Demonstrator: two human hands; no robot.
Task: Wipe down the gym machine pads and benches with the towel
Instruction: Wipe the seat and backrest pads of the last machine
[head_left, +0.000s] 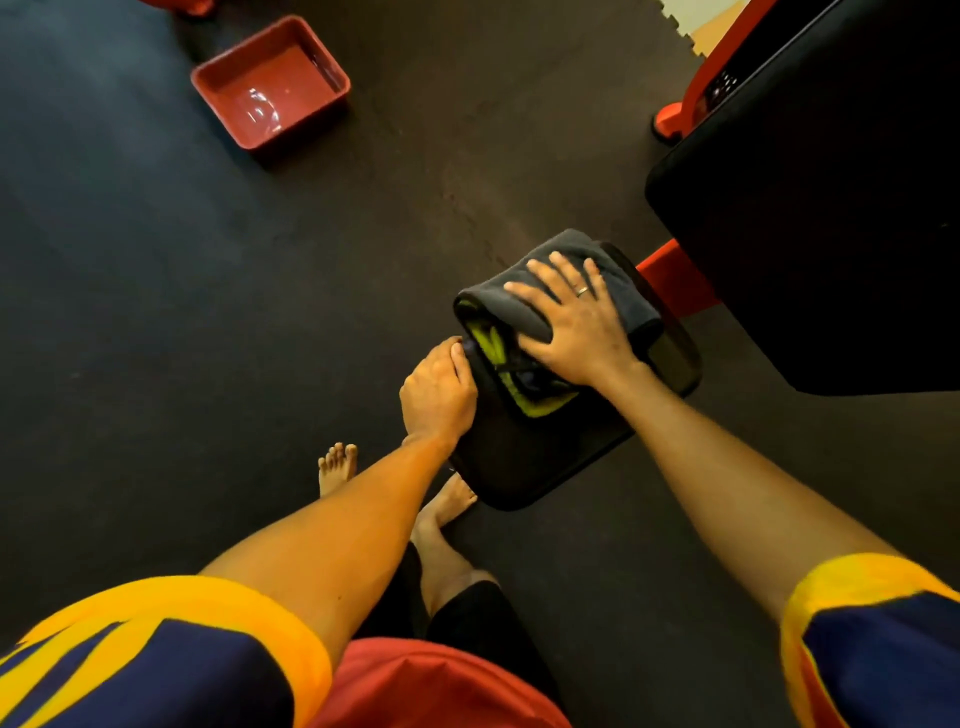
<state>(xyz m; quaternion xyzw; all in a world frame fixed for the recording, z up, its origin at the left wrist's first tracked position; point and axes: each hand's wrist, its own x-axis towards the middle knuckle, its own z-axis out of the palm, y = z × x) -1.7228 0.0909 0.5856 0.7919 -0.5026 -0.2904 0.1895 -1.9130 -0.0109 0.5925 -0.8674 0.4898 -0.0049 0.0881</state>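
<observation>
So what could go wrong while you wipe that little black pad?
1. The towel is bunched, and the right hand only presses flat on it, so it could slide off the small pad, which the left hand grips by its edge.
2. The red tub on the floor holds water; if it spills, the bare feet might slip.

Two hands (574, 325), one towel (571, 280), seemingly two pads (524, 462), one red tub (270, 85), two feet (337, 465).
</observation>
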